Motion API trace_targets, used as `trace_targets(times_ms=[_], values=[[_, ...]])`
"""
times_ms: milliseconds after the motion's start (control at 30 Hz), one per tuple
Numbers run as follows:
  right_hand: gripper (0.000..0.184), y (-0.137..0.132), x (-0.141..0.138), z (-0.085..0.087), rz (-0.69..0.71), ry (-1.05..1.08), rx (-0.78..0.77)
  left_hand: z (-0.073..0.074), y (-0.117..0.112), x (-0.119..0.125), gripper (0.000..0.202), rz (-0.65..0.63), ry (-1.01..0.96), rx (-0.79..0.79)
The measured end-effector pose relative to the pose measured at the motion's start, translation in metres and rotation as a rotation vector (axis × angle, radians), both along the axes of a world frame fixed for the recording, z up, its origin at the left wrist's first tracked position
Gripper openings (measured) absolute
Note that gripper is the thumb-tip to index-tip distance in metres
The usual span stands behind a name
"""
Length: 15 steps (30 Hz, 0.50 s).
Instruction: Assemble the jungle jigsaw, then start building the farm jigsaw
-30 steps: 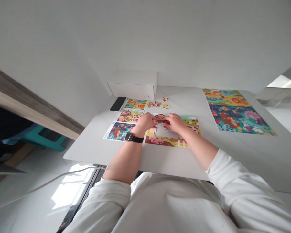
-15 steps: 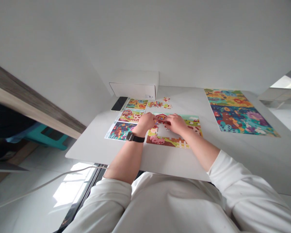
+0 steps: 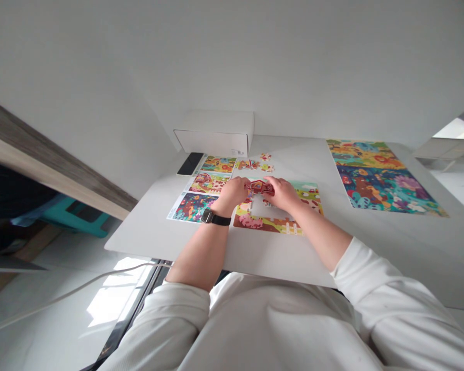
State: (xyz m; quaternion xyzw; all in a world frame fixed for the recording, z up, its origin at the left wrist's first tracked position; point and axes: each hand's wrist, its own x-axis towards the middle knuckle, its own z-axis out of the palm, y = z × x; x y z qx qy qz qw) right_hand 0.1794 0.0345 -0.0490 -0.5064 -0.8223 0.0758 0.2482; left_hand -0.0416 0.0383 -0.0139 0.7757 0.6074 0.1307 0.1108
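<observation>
A partly assembled farm jigsaw puzzle lies on the table, with a bare gap in its middle. At its upper left is a red barn section. My left hand, wearing a black watch, has its fingers curled at the barn's left side. From the right, my right hand pinches a dark red puzzle piece against the barn. A small loose piece lies in the gap, just under the right fingers. My fingertips are partly hidden.
Left of the puzzle is a picture sheet, with a black phone by its top corner. Loose pieces lie beyond my hands, near a white box. Two finished puzzles lie at the right. A wall rises behind.
My right hand has shifted slightly up and away from me with the dark red piece, uncovering more of the barn. My left hand stays nearly in place.
</observation>
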Motion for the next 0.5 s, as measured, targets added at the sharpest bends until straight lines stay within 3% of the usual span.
trace_targets(times_ms=[267, 400, 500], values=[[0.061, -0.007, -0.001, 0.009, 0.107, 0.126, 0.137, 0.003, 0.008, 0.001, 0.032, 0.029, -0.517, -0.136], [0.058, -0.008, 0.001, 0.012, 0.113, 0.184, 0.149, 0.005, 0.011, -0.003, 0.022, 0.063, -0.543, -0.07], [0.052, -0.002, 0.007, 0.008, 0.025, 0.285, 0.163, 0.009, 0.01, -0.007, 0.021, 0.127, -0.517, -0.015]])
